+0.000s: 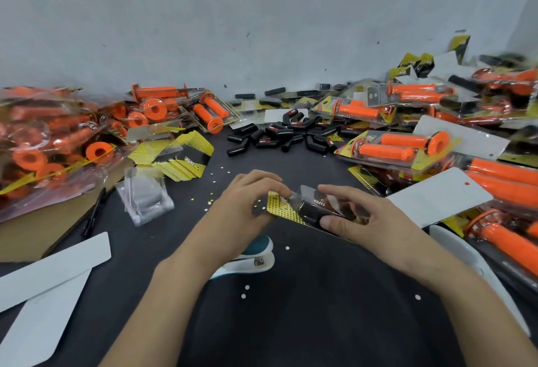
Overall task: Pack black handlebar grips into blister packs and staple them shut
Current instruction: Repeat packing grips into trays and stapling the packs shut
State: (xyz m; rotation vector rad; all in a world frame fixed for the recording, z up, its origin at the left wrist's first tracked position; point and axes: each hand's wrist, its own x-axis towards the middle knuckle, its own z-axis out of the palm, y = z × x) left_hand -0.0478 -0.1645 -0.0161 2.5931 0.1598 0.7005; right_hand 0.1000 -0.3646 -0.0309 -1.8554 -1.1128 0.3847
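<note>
A blister pack (283,206) with a yellow and black backing card lies tilted between my two hands above the dark table. A black handlebar grip (311,209) sits under its clear plastic. My left hand (247,206) pinches the pack's left end with curled fingers. My right hand (358,218) holds the right end, thumb pressed on the grip. A white and teal stapler (250,262) lies on the table just below my left wrist. Loose black grips (279,136) are heaped at the back centre.
Packed orange grips (393,148) pile up on the right and in bags (49,145) on the left. Yellow cards (180,157), empty clear blisters (145,195), white cards (55,267) and a cardboard box (43,230) lie at left. Paper punch dots are scattered over the table (305,323).
</note>
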